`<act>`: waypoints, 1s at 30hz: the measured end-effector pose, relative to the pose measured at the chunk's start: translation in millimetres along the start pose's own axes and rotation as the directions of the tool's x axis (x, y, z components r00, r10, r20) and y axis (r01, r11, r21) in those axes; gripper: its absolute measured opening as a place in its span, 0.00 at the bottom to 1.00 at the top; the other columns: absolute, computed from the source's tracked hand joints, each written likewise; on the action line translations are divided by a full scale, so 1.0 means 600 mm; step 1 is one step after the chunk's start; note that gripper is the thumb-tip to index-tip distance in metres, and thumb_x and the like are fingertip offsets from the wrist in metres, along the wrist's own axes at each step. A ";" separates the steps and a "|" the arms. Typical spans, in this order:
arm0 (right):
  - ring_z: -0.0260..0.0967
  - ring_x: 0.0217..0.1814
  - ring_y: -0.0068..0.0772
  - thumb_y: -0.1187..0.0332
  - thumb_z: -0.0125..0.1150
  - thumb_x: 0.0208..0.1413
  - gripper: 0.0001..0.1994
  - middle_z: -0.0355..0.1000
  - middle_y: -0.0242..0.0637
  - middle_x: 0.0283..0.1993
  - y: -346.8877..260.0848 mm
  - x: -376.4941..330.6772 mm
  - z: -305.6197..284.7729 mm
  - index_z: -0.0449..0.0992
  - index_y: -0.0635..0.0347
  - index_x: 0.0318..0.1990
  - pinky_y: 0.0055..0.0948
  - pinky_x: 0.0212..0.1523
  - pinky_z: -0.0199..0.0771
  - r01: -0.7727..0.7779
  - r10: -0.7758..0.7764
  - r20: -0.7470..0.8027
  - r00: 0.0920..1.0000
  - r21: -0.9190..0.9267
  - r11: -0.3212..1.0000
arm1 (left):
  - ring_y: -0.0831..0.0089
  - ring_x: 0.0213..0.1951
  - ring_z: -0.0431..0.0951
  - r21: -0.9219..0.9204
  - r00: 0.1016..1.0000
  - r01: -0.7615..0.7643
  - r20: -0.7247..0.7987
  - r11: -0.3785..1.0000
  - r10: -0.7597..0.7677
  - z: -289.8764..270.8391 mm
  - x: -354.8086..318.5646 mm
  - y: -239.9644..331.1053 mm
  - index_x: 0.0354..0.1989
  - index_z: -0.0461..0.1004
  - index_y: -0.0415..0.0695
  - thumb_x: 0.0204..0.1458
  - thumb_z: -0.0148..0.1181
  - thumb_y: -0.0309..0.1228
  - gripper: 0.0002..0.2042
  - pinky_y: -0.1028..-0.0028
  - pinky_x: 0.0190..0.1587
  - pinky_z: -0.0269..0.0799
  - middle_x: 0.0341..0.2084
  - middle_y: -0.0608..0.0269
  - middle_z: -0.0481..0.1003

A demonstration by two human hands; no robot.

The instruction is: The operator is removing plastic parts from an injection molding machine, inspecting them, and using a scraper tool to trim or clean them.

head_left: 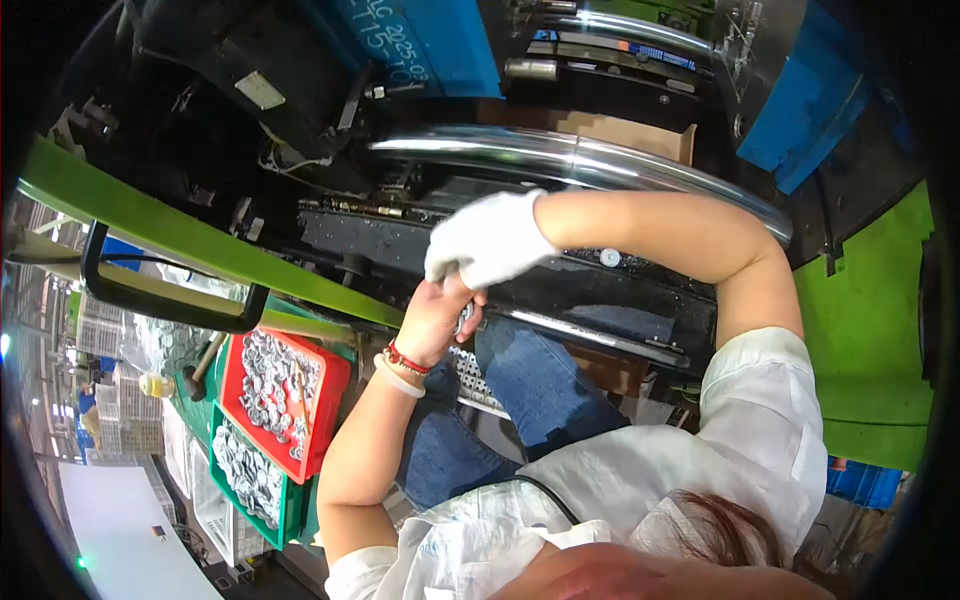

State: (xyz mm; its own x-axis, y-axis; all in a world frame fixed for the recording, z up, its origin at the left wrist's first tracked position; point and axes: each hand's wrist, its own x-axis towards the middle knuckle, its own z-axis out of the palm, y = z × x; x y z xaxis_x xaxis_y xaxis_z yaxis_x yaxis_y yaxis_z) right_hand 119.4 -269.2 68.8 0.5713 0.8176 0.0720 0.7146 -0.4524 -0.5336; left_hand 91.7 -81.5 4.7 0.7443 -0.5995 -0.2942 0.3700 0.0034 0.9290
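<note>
My left hand [432,322] is bare, with a red bracelet and a pale band at the wrist. Its fingers are curled around a small silvery metal part [464,318], only partly visible between them. Just above, my right hand [490,242] wears a white glove. Its fingers are bent and closed, meeting the left thumb and fingertips; whatever they pinch is hidden. Both hands are held together over my lap, in front of the dark machine bed [370,240].
At left, a red tray [330,395] and a green tray [290,510] hold many small silvery parts, with a hammer [205,365] beside them. A green rail [200,230] slants past my left arm. Thick chrome bars [480,148] cross the machine ahead. A small round metal piece [610,257] lies on the bed.
</note>
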 end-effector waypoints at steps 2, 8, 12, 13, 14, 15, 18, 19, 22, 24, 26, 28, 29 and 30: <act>0.72 0.44 0.45 0.61 0.54 0.53 0.13 0.75 0.44 0.40 -0.002 0.003 0.020 0.77 0.57 0.41 0.38 0.45 0.70 -0.100 0.104 -0.022 0.994 0.120 0.988 | 0.81 0.15 0.66 -0.038 1.000 -0.007 -0.009 0.999 0.006 -0.001 -0.001 -0.002 0.34 0.69 0.40 0.56 0.53 0.27 0.04 0.83 0.13 0.56 0.24 0.65 0.70; 0.74 0.38 0.40 0.62 0.56 0.54 0.12 0.76 0.42 0.37 0.009 0.007 0.008 0.76 0.59 0.41 0.34 0.39 0.73 -0.089 0.123 -0.258 0.958 0.138 0.986 | 0.81 0.14 0.65 -0.066 0.983 -0.166 -0.095 0.984 0.159 -0.001 -0.001 0.005 0.45 0.65 0.41 0.58 0.56 0.31 0.11 0.82 0.12 0.56 0.26 0.64 0.71; 0.73 0.29 0.27 0.64 0.57 0.55 0.11 0.76 0.37 0.35 0.011 0.003 0.021 0.75 0.61 0.42 0.27 0.31 0.74 -0.195 0.360 -0.330 0.873 0.441 0.876 | 0.84 0.14 0.63 -0.136 0.959 -0.231 -0.200 0.964 0.201 -0.010 0.001 0.008 0.43 0.67 0.42 0.62 0.50 0.35 0.10 0.85 0.14 0.55 0.29 0.66 0.71; 0.72 0.29 0.25 0.63 0.58 0.55 0.11 0.76 0.36 0.34 0.012 0.004 0.024 0.76 0.60 0.41 0.26 0.31 0.73 -0.188 0.354 -0.317 0.880 0.451 0.872 | 0.83 0.13 0.64 -0.158 0.955 -0.239 -0.219 0.958 0.202 -0.012 0.001 0.006 0.40 0.70 0.40 0.61 0.52 0.36 0.10 0.83 0.14 0.56 0.28 0.65 0.72; 0.71 0.29 0.23 0.63 0.58 0.56 0.12 0.76 0.34 0.34 0.014 0.003 0.024 0.76 0.60 0.41 0.25 0.32 0.73 -0.181 0.375 -0.269 0.887 0.544 0.819 | 0.83 0.14 0.63 -0.179 0.962 -0.227 -0.197 0.957 0.191 -0.014 0.002 0.005 0.37 0.70 0.41 0.61 0.51 0.36 0.10 0.83 0.14 0.56 0.26 0.66 0.71; 0.71 0.30 0.23 0.63 0.57 0.57 0.12 0.76 0.34 0.35 0.015 0.004 0.024 0.76 0.61 0.43 0.25 0.34 0.73 -0.157 0.384 -0.278 0.880 0.594 0.789 | 0.83 0.14 0.63 -0.260 0.975 -0.202 -0.147 0.944 0.168 -0.018 0.000 0.005 0.36 0.69 0.41 0.62 0.50 0.37 0.11 0.84 0.14 0.56 0.25 0.67 0.70; 0.71 0.40 0.26 0.62 0.58 0.58 0.17 0.75 0.38 0.43 0.020 0.001 0.014 0.74 0.62 0.51 0.26 0.42 0.74 -0.098 0.317 -0.248 0.915 0.626 0.774 | 0.84 0.13 0.60 -0.424 0.974 -0.192 0.032 0.885 0.226 -0.028 -0.004 0.010 0.33 0.67 0.43 0.64 0.45 0.42 0.15 0.85 0.14 0.54 0.22 0.70 0.66; 0.71 0.42 0.27 0.61 0.59 0.57 0.18 0.75 0.39 0.44 0.019 0.000 0.015 0.74 0.62 0.51 0.26 0.42 0.74 -0.091 0.280 -0.223 0.934 0.608 0.788 | 0.85 0.13 0.59 -0.432 0.971 -0.194 0.043 0.881 0.235 -0.030 -0.005 0.011 0.33 0.66 0.43 0.64 0.44 0.43 0.15 0.85 0.14 0.54 0.22 0.70 0.65; 0.69 0.41 0.25 0.63 0.60 0.57 0.19 0.74 0.37 0.45 0.017 -0.001 0.017 0.72 0.62 0.54 0.25 0.43 0.72 -0.091 0.272 -0.215 0.938 0.606 0.791 | 0.86 0.14 0.58 -0.429 0.977 -0.168 0.050 0.888 0.209 -0.028 -0.007 0.012 0.33 0.65 0.44 0.64 0.42 0.44 0.16 0.86 0.14 0.54 0.22 0.71 0.63; 0.68 0.41 0.24 0.65 0.60 0.57 0.20 0.74 0.36 0.45 0.016 -0.001 0.020 0.71 0.62 0.55 0.25 0.44 0.71 -0.103 0.283 -0.199 0.938 0.619 0.778 | 0.86 0.14 0.58 -0.416 0.977 -0.146 0.084 0.897 0.198 -0.026 -0.005 0.011 0.33 0.64 0.44 0.64 0.42 0.44 0.16 0.86 0.14 0.54 0.22 0.71 0.62; 0.68 0.42 0.24 0.65 0.61 0.57 0.20 0.74 0.36 0.45 0.017 -0.003 0.018 0.70 0.62 0.55 0.25 0.46 0.71 -0.122 0.283 -0.162 0.945 0.629 0.768 | 0.86 0.13 0.58 -0.420 0.980 -0.134 0.078 0.897 0.183 -0.024 -0.005 0.010 0.33 0.65 0.45 0.64 0.42 0.44 0.15 0.85 0.14 0.54 0.20 0.71 0.62; 0.70 0.46 0.25 0.66 0.60 0.57 0.19 0.74 0.37 0.45 0.017 -0.005 0.012 0.71 0.64 0.53 0.27 0.49 0.71 -0.047 0.188 -0.198 0.962 0.559 0.828 | 0.85 0.12 0.57 -0.419 0.981 -0.126 0.083 0.899 0.176 -0.023 -0.004 0.008 0.33 0.65 0.46 0.64 0.42 0.44 0.15 0.85 0.14 0.54 0.17 0.70 0.62; 0.71 0.48 0.27 0.65 0.60 0.56 0.17 0.74 0.37 0.44 0.017 -0.008 0.008 0.72 0.63 0.51 0.29 0.52 0.70 -0.026 0.147 -0.197 0.969 0.511 0.859 | 0.84 0.12 0.57 -0.417 0.980 -0.120 0.095 0.901 0.175 -0.023 -0.004 0.007 0.33 0.65 0.46 0.64 0.42 0.44 0.15 0.85 0.14 0.55 0.15 0.70 0.62; 0.72 0.47 0.29 0.64 0.61 0.54 0.16 0.74 0.37 0.44 0.016 -0.010 0.004 0.73 0.60 0.49 0.30 0.51 0.72 -0.011 0.111 -0.236 0.965 0.388 0.922 | 0.84 0.11 0.57 -0.412 0.979 -0.111 0.111 0.904 0.171 -0.023 -0.002 0.007 0.33 0.65 0.46 0.64 0.42 0.44 0.15 0.85 0.14 0.55 0.14 0.70 0.62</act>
State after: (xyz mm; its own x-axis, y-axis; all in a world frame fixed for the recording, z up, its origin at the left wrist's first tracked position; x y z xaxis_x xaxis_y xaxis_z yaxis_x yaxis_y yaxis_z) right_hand 122.1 -277.8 61.4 0.7266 0.6545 0.2092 0.4955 -0.2881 -0.8195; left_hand 99.7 -69.6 6.0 0.7300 -0.6755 -0.1044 0.4813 0.3996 0.7801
